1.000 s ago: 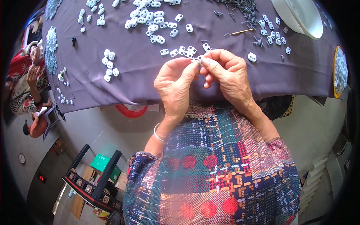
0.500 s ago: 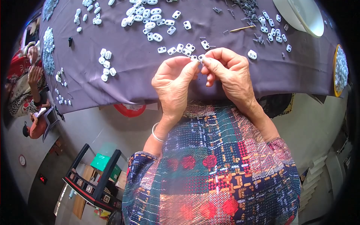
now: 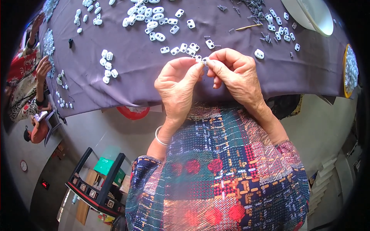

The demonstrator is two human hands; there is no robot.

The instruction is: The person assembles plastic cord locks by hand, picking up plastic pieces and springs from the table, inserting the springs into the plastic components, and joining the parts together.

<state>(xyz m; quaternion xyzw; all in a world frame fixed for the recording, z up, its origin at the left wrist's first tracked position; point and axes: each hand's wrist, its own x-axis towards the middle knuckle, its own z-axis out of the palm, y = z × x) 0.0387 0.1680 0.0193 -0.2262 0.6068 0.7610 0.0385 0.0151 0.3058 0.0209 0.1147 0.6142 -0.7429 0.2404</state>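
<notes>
Together, left hand [image 3: 176, 86], right hand [image 3: 242, 79] — pinching small white parts [image 3: 205, 60], over purplish cloth [image 3: 138, 65]

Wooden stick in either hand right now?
No, the wooden stick lies on the purple-grey cloth by the dark springs, apart from the left hand and right hand.

Free passage is provided across the desk [image 3: 308, 79] between the left hand [image 3: 177, 82] and the left-hand cluster of white pieces [image 3: 108, 66], and between the right hand [image 3: 241, 73] and the yellow-rimmed tray [image 3: 345, 77]. The gap between the fingertips is bridged by a small white part [image 3: 205, 61]. Forward travel is obstructed by a row of white pieces [image 3: 183, 47] and, farther right, by springs [image 3: 255, 7], a wooden stick [image 3: 248, 27] and a white bowl [image 3: 301, 14].
</notes>
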